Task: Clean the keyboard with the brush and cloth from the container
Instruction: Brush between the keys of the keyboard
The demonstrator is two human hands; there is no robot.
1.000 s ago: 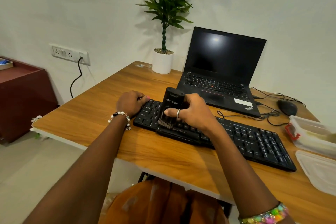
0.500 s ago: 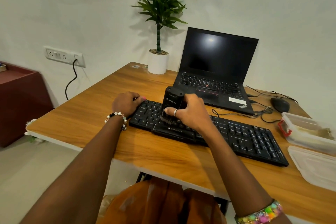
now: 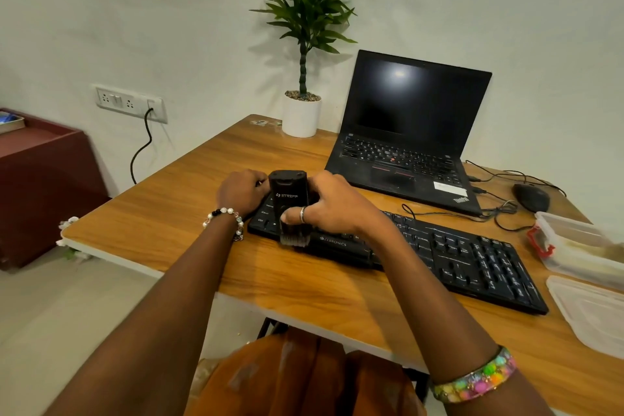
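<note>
Nearest the viewer, two forearms reach over the front edge of the wooden desk (image 3: 162,209) toward the black keyboard (image 3: 466,260), which lies slantwise across the desk and serves here as the landmark. The right hand (image 3: 337,209), a ring on its thumb, has its grip clenched around the black brush (image 3: 289,203); the brush stands upright with its bristles down on the keyboard's left front part, close to the Ctrl key. The left hand (image 3: 241,191), a beaded bracelet at its wrist, rests with curled fingers on the keyboard's left end, just beside the brush; whether its grip actually clasps the keyboard's edge cannot be told, as the fingertips are hidden. To the right of the keyboard, near the desk's right side, stands a clear plastic container (image 3: 574,243) with a red clasp, and in front of that lies its clear lid (image 3: 591,311). The cloth cannot be made out with certainty. Behind the keyboard sits an open black laptop (image 3: 405,132) with a dark screen; to the right of it lies a black mouse (image 3: 530,197) among loose cables. Behind the keyboard's left end, at the desk's rear edge, stands a potted plant (image 3: 301,112) in a white pot.
</note>
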